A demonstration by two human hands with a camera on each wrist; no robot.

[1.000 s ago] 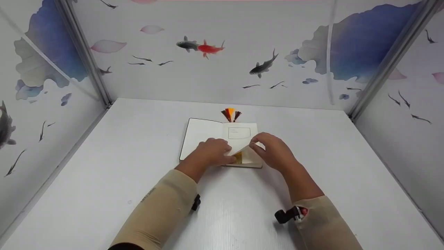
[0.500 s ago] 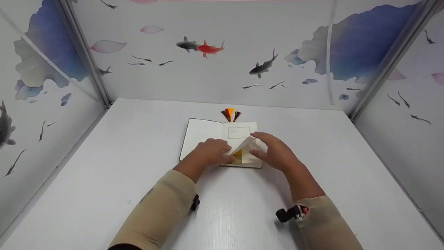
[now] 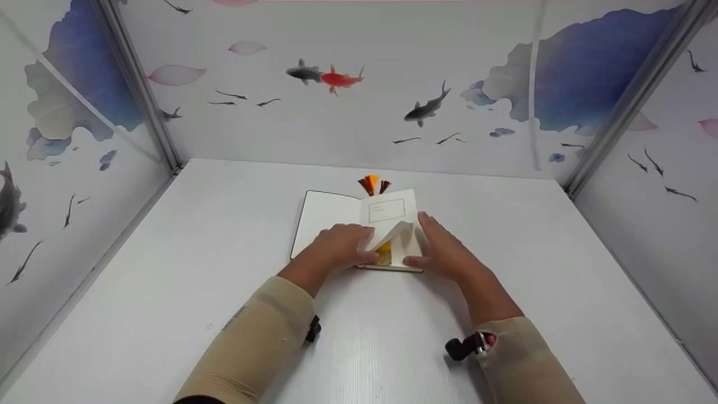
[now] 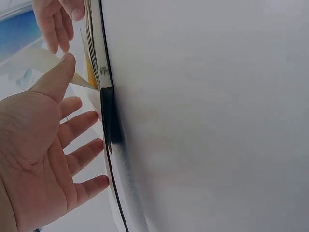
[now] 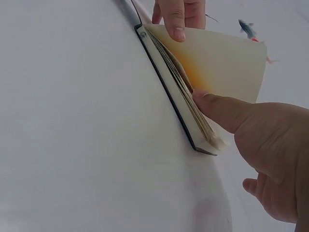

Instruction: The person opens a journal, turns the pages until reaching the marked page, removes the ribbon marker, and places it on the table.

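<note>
A notebook (image 3: 322, 216) lies open on the white table, with a dark cover edge (image 5: 166, 89) and a thick block of pages. Its first right-hand page (image 3: 390, 212), printed with a thin rectangle, stands partly lifted, its lower corner curling up. Beneath that page a yellow-gold patch (image 3: 384, 252) shows. My left hand (image 3: 339, 247) rests over the middle of the notebook; its fingers touch the left side in the left wrist view. At the right edge my right hand (image 3: 449, 252) has its fingers spread, its thumb touching the page edges in the right wrist view.
Orange, yellow and brown tassels (image 3: 370, 184) stick out above the notebook's top edge. The white table (image 3: 235, 224) is bordered by panels (image 3: 359, 129) printed with fish and petals. Small black devices (image 3: 463, 348) are worn at both wrists.
My right hand has let go of the page corner it pinched, spread its fingers and moved to the notebook's right edge. The page's upper part has risen. My left hand has hardly moved.
</note>
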